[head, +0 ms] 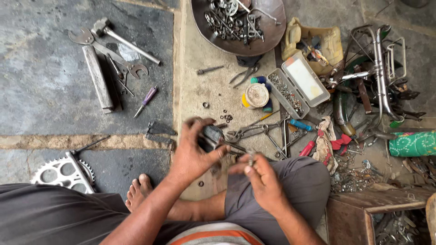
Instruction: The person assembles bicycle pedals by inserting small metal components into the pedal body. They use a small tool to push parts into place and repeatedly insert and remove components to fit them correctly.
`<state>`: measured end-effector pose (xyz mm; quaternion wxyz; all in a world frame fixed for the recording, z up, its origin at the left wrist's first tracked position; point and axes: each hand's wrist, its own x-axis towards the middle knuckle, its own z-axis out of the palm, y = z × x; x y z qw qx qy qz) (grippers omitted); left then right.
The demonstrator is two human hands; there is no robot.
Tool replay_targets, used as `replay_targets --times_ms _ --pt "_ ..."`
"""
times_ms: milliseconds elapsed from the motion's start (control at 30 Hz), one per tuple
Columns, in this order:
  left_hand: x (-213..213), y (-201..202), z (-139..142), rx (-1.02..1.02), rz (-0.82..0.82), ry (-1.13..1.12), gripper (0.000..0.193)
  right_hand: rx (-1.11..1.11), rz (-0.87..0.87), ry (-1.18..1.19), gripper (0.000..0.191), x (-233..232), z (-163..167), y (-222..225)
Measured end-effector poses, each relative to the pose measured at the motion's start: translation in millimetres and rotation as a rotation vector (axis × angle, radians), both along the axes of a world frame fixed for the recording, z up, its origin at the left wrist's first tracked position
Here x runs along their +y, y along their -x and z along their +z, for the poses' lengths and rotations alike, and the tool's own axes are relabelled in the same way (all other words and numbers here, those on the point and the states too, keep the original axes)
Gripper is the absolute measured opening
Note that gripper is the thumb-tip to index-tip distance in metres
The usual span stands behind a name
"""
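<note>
Your left hand (193, 156) grips the dark pedal block (211, 136); keep it steady while your right hand (259, 181), at four o'clock, pinches the small threaded nut (250, 159).

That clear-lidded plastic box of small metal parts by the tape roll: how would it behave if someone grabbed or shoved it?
The plastic box lies open, lid flat beside the tray, so lifting by the lid would probably tip the tray and spill the small metal parts. Packed with metal, it is likely heavy for its size. Pushed on the gritty floor, it would probably slide rather than roll.
</note>
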<state>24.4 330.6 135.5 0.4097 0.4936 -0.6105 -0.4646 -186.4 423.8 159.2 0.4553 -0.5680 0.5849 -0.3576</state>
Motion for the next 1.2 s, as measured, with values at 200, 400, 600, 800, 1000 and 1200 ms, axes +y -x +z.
replay_targets --times_ms 200,400,600,800,1000,1200 --pt "10 15 -8 0.007 0.009 -0.195 0.081 0.262 -0.109 0.08 0.042 -11 11 -25" --pt "8 6 -9 0.001 -0.072 -0.259 0.051 0.251 -0.149 0.004 0.054 -31 -2 -23" --pt "-7 -12 3 -0.045 -0.554 -0.5 0.047 -0.332 0.102 -0.339 0.058 -39 0 41" --pt "5 4 14 -0.07 -0.423 -0.712 0.049 -0.029 0.162 -0.307 0.056 -45 8 53" --pt "4 6 5 0.052 -0.439 -0.83 0.054 -0.02 0.23 -0.296 0.054 -49 11 60" --pt "16 18 -20 0.301 -0.606 -0.772 0.058 0.018 0.37 -0.342 0.053 -58 15 57"
